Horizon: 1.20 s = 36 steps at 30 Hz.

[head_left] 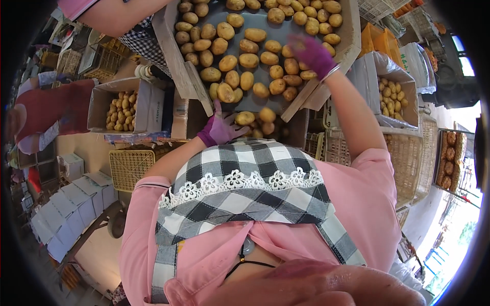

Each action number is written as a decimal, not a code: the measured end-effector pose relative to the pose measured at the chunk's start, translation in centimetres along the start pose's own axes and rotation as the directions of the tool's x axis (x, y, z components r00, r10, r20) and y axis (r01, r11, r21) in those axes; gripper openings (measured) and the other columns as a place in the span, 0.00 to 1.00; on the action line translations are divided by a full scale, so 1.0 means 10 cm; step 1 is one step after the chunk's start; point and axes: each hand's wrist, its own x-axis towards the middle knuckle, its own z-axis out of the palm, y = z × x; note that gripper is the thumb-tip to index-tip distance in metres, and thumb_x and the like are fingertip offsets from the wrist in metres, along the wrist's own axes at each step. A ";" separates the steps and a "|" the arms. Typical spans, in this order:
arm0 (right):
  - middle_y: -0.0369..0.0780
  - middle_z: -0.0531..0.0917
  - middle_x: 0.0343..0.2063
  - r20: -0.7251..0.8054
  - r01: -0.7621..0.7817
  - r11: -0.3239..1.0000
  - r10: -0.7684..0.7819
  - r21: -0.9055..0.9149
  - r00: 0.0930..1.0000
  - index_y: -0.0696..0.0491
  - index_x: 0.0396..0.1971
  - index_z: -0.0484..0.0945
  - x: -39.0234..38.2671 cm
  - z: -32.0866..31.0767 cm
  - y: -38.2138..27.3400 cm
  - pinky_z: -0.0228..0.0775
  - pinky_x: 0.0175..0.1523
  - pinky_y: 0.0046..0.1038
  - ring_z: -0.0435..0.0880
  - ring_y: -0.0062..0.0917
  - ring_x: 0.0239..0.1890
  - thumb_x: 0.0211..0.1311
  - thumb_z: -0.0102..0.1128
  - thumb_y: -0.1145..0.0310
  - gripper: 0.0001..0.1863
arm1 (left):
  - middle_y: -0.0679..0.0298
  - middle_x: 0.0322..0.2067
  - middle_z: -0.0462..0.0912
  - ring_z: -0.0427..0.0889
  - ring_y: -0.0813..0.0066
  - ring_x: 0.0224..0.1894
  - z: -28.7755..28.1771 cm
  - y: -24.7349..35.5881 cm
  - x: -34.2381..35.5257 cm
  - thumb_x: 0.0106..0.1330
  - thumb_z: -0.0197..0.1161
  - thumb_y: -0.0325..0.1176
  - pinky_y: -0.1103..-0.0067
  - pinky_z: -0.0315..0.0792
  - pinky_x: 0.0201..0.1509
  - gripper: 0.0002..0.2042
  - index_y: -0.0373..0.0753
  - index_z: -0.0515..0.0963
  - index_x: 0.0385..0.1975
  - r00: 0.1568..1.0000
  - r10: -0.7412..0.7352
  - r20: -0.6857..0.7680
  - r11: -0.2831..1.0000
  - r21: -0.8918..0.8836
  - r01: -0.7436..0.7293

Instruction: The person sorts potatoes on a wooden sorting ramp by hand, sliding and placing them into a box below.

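Observation:
A grey sorting tray with wooden side boards holds several potatoes. My right hand, in a purple glove, is over its right part, somewhat blurred, fingers stretched out among the potatoes. At the tray's narrow lower mouth, my left hand, also gloved, has its fingers apart, close beside a yellow potato. More potatoes are at the mouth and in the shadowed box below it, partly hidden by my checked apron.
Boxes of potatoes flank the tray. A yellow crate is at lower left; beige crates stand right. A co-worker's arm reaches in at upper left; another person in maroon is farther left, beyond stacked white cartons.

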 end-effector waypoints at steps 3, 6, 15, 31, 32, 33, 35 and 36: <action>0.52 0.68 0.57 0.043 -0.834 0.537 0.837 0.124 0.546 0.57 0.54 0.69 0.05 -0.07 0.78 0.63 0.60 0.38 0.69 0.46 0.57 0.56 0.56 0.50 0.32 | 0.55 0.67 0.48 0.47 0.48 0.68 0.04 -0.41 0.20 0.46 0.54 0.74 0.51 0.51 0.67 0.55 0.45 0.42 0.68 0.503 0.861 -0.073 0.181 0.969 -0.169; 0.51 0.68 0.58 -0.356 -0.894 0.377 0.822 -0.244 0.444 0.37 0.60 0.67 0.59 0.69 0.11 0.48 0.62 0.61 0.61 0.54 0.62 0.60 0.47 0.41 0.30 | 0.54 0.66 0.46 0.52 0.45 0.66 0.01 -0.33 0.18 0.45 0.59 0.71 0.51 0.52 0.68 0.55 0.49 0.39 0.68 0.580 0.812 -0.061 0.202 0.962 -0.182; 0.38 0.71 0.57 0.495 0.203 0.977 -0.145 -0.066 0.857 0.47 0.55 0.69 0.44 0.32 -1.80 0.51 0.62 0.58 0.66 0.32 0.61 0.59 0.51 0.48 0.28 | 0.51 0.66 0.49 0.49 0.44 0.67 0.00 -0.16 0.10 0.44 0.52 0.76 0.54 0.49 0.69 0.58 0.41 0.42 0.68 0.585 0.804 -0.101 0.269 0.941 -0.206; 0.43 0.58 0.66 0.288 -0.293 0.953 0.302 -0.072 0.909 0.39 0.58 0.69 0.23 0.41 -2.04 0.41 0.61 0.66 0.54 0.44 0.67 0.56 0.50 0.46 0.29 | 0.55 0.65 0.58 0.54 0.62 0.68 -0.10 0.09 0.30 0.57 0.42 0.71 0.70 0.49 0.71 0.44 0.43 0.53 0.66 0.760 0.634 -0.142 0.419 0.889 -0.183; 0.43 0.59 0.65 0.396 -0.210 0.977 0.210 -0.043 0.894 0.38 0.57 0.71 0.13 0.29 -1.90 0.42 0.61 0.64 0.55 0.41 0.67 0.56 0.51 0.47 0.27 | 0.55 0.65 0.58 0.54 0.62 0.68 -0.02 -0.10 0.34 0.57 0.42 0.71 0.70 0.49 0.71 0.44 0.43 0.53 0.66 0.763 0.632 -0.139 0.416 0.891 -0.181; 0.43 0.64 0.62 0.362 -0.090 0.991 0.048 0.100 0.931 0.36 0.52 0.75 -0.01 0.23 -1.59 0.44 0.63 0.60 0.57 0.38 0.67 0.55 0.53 0.52 0.22 | 0.55 0.65 0.57 0.54 0.62 0.68 0.03 -0.24 0.38 0.59 0.41 0.70 0.71 0.47 0.71 0.43 0.41 0.52 0.66 0.678 0.711 -0.183 0.433 0.874 -0.219; 0.46 0.72 0.52 0.246 -0.216 0.976 0.213 -0.015 0.946 0.46 0.44 0.77 -0.05 0.04 -0.94 0.63 0.56 0.43 0.70 0.41 0.54 0.51 0.58 0.60 0.18 | 0.52 0.66 0.55 0.52 0.60 0.69 0.04 -0.17 0.27 0.58 0.42 0.71 0.73 0.45 0.72 0.46 0.37 0.51 0.66 0.758 0.591 -0.275 0.790 0.387 -0.476; 0.48 0.75 0.47 0.129 -0.330 0.944 0.329 -0.013 0.935 0.51 0.41 0.76 -0.09 -0.02 -0.54 0.71 0.50 0.36 0.76 0.44 0.45 0.49 0.59 0.63 0.17 | 0.52 0.66 0.55 0.52 0.60 0.69 0.02 -0.23 0.26 0.58 0.42 0.71 0.73 0.45 0.72 0.46 0.37 0.51 0.66 0.759 0.592 -0.271 0.789 0.388 -0.477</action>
